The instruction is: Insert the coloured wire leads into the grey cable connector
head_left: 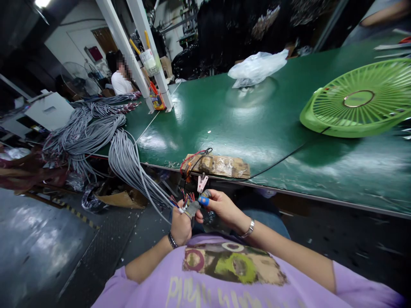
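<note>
In front of my body, at the bench edge, my left hand (181,224) is closed around the end of a grey cable, where thin coloured wires (190,197) fan out. A grey wrap (192,208) covers its thumb area. My right hand (223,208) is close beside it, fingers pinched together near the wire ends; a blue band (203,200) sits on one finger. What lies between those fingertips is too small to make out. Just above the hands, a pale pink clip (202,183) hangs at a wooden block (224,166) on the bench edge.
Bundles of grey cable (125,158) drape over the bench's left side. A green fan (356,98) lies at right, its black cord (282,159) running to the block. A plastic bag (257,68) rests at the back of the green bench (192,115). A person (121,81) sits far left.
</note>
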{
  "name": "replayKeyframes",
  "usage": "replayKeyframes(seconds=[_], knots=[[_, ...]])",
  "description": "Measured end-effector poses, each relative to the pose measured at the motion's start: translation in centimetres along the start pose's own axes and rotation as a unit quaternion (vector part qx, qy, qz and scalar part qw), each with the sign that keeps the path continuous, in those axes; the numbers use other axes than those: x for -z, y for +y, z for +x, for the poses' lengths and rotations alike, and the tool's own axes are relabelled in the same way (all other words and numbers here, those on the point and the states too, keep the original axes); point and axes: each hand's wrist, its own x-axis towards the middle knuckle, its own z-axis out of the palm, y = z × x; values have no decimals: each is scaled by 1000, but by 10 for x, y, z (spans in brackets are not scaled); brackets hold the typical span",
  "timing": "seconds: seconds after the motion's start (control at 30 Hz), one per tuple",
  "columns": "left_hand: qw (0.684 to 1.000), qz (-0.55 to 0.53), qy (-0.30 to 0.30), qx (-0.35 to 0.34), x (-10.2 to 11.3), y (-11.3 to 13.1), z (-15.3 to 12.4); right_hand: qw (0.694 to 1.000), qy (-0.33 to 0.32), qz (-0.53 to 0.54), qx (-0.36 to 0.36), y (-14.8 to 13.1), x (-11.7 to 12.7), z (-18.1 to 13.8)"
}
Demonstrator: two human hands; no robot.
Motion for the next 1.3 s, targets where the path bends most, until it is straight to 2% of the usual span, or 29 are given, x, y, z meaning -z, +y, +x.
replayKeyframes(seconds=[0.2, 0.43, 0.57, 0.67, 0.77, 0.93, 1.17, 1.3], knots=[[1000, 10, -19, 13, 3, -3, 0, 999, -39, 32, -15, 2, 0, 1], [999, -31, -34, 21, 1, 2, 2, 987, -104, 115, -31, -1, -7, -2], [997, -53, -47, 24, 1, 7, 2, 979, -113, 161, -49, 0, -13, -1], [996, -48, -73, 36, 5, 8, 3, 980, -114, 152, -58, 0, -15, -2], [994, -32, -90, 49, 8, 7, 3, 986, -102, 125, -49, -2, -18, -4], [998, -30, -47, 31, 8, 2, 2, 992, -64, 105, -42, -4, -21, -8], [999, -24, -40, 28, 9, 1, 1, 998, -7, 59, -31, 2, -13, -6], [999, -38, -26, 21, 7, 5, 0, 997, 16, 70, -15, 3, -9, -6]])
